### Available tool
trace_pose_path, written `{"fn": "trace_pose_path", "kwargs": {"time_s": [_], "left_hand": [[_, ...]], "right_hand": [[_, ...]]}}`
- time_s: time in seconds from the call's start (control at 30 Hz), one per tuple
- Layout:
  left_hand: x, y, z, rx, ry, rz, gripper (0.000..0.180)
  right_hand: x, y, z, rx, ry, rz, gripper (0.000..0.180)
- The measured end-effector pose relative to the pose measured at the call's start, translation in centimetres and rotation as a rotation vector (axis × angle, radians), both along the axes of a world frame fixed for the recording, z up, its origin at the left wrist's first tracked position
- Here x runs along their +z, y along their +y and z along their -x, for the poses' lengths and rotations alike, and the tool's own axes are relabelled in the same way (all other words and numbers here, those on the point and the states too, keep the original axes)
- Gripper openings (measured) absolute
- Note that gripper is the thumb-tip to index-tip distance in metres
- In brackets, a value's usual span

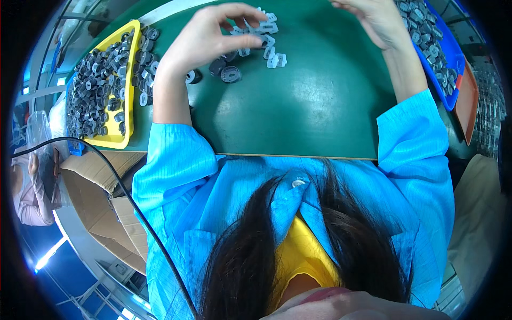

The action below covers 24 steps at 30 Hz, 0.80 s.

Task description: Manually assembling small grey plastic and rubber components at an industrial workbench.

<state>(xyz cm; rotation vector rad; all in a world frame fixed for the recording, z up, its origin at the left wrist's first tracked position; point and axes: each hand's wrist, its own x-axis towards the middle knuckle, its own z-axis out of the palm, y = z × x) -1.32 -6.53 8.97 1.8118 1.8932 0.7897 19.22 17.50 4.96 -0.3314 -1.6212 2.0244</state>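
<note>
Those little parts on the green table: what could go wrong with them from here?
Loose dark parts lie on both sides of the left forearm; a sideways swing might scatter them.

Pale pieces sit close to dark ones by the left hand, so the two kinds could get mixed.

Loads of bare surface [314, 109] between left hand [213, 33] and right hand [381, 22], back to the near edge [298, 156]. Blocked left by yellow tray [131, 80] plus loose dark caps [144, 57], right by blue bin [452, 56], far side by pale plastic pieces [270, 52].
</note>
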Motion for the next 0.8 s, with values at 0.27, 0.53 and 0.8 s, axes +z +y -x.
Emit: {"fn": "trace_pose_path", "kwargs": {"time_s": [0.27,0.53,0.8], "left_hand": [[-5.7,2.7,-1.7,0.088,-0.141,-0.165,0.028],[-5.6,5.7,-2.1,0.332,-0.951,-0.205,0.030],[-9.0,5.0,0.5,0.282,-0.717,-0.237,0.018]], "right_hand": [[-1.4,17.4,-12.6,-0.932,-0.454,-0.966,0.044],[-0.6,13.3,-11.5,-0.865,-0.320,-0.980,0.039],[0.2,-7.1,-0.7,0.214,-0.311,-1.010,0.015]]}}
